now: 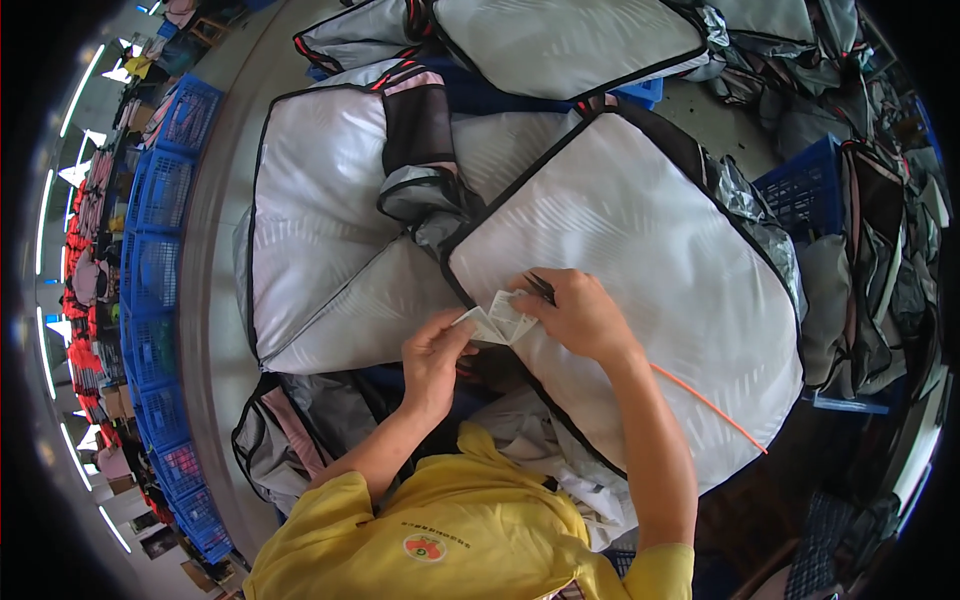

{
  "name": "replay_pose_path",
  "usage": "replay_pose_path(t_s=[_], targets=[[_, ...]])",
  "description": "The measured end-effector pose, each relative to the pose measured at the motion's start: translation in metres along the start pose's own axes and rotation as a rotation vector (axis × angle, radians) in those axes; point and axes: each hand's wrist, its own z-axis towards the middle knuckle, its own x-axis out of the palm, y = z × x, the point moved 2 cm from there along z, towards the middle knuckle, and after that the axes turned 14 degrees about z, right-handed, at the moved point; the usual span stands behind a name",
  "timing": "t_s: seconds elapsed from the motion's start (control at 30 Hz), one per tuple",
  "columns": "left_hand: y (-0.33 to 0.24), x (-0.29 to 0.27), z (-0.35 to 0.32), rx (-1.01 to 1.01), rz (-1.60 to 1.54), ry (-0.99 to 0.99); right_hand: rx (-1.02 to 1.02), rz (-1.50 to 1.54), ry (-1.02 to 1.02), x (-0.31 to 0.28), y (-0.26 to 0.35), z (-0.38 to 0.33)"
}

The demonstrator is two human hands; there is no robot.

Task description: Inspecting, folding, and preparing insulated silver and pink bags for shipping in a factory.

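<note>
In front of me a white printed label (480, 326) is spread in a V shape, and I cannot tell whether it is one folded piece or two. My left hand (432, 362) pinches its left side. The fingers of my right hand (588, 312) grip the other side, and a dark slim tool (541, 287), like thread snips, sticks out of the same hand. Beneath my right hand lies a large silvery-white fabric panel (640, 220) with black edging. Another such panel (320, 180) spreads to the left, beyond my left hand. Its dark mesh part (418, 125) faces up.
An orange cord (712, 408) runs over the panel beside my right forearm. Blue crates (153, 275) line the left, and another blue crate (808, 185) stands at right with grey and black fabric pieces (870, 290) heaped near it. More edged panels (570, 45) lie at the far side.
</note>
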Motion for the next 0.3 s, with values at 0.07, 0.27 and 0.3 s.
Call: replay_pose_path(t_s=[0.07, 0.27, 0.3], targets=[[0.0056, -0.0067, 0.0005, 0.082, 0.016, -0.022, 0.010, -0.029, 0.038, -0.0003, 0.0041, -0.0004], [0.0079, -0.0132, -0.0004, 0.046, 0.063, 0.071, -0.048, -0.016, -0.014, 0.0014, -0.0020, 0.0008], [0.0077, -0.0134, -0.0004, 0.046, 0.065, 0.071, -0.048, -0.018, -0.011, 0.0019, -0.0033, 0.0016]])
